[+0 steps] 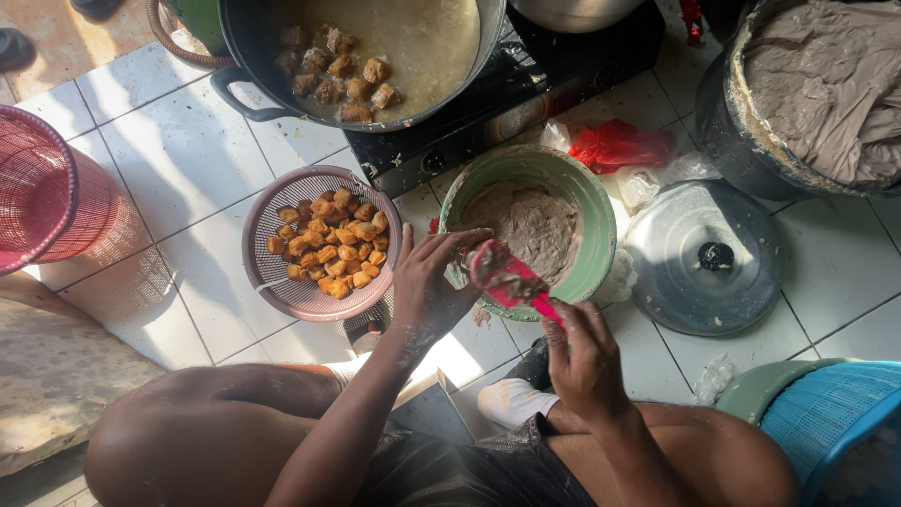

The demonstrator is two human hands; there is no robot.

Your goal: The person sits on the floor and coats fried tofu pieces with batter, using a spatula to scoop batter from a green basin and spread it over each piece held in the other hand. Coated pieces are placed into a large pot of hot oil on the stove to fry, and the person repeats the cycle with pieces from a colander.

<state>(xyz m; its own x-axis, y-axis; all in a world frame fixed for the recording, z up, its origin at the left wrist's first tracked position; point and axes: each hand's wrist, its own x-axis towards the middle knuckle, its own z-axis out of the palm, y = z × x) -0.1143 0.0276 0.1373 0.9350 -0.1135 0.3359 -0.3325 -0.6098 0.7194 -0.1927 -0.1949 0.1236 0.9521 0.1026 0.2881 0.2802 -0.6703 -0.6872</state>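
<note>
At the far left a red mesh basket (42,192) lay tipped on the white tiled floor (178,160). Next to it sat a mauve plastic colander (272,282) heaped with golden fried tofu pieces (330,242), and above it a large dark pot (272,56) on a black stove (526,103) held more pieces floating in pale broth.

The left hand (434,282) was cupped, fingers curled round something small at the rim of the green bowl (596,221); what it held was hidden by the fingers, though it looked like one piece being packed. The bowl held grey paste (530,221). The right hand (584,361) was closed round the handle of a red spatula (511,280), whose paste-loaded blade met the left palm. By my reading, the filling step was in hand, and the next move would call for pressing the paste in firmly and wiping the blade clean.

Further right lay a round metal lid (699,258) with a black knob, a crumpled red plastic bag (619,145), a big tub of grey dough (826,89), and a blue basket (835,422) at the lower corner.
</note>
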